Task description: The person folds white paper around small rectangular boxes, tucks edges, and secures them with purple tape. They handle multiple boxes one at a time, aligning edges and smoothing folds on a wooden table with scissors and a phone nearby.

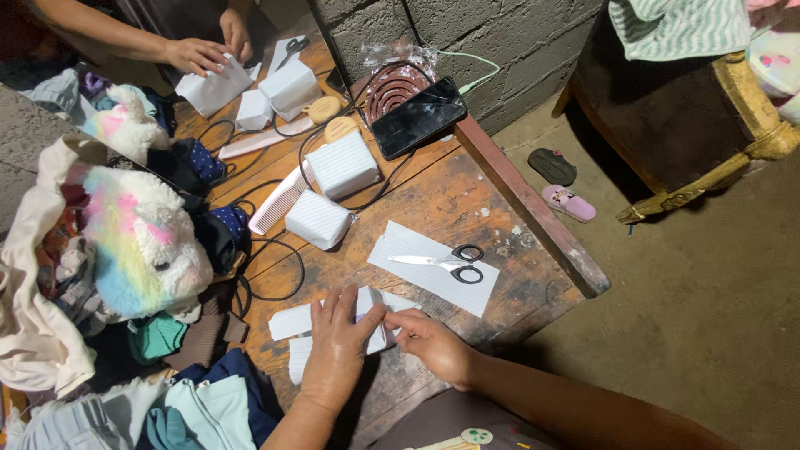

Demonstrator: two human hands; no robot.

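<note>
While wrapped, box (371, 321) under fingers (350, 304)

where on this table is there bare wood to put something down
Bare wood lies between the phone and the scissors on their paper sheet, and along the table edge. The side by the cables, comb and wrapped boxes is crowded.

Under my grip is a worn wooden bench (467, 200) with scuffed, stained planks and a dark rail along its far edge. Beyond my grip rises a wall (500, 50) of grey concrete blocks. Right of my grip the bare, dusty floor (708, 317) spreads out, and past it stands a dark wooden chair (692, 108) with yellowed legs. The light is dim and warm.
</note>
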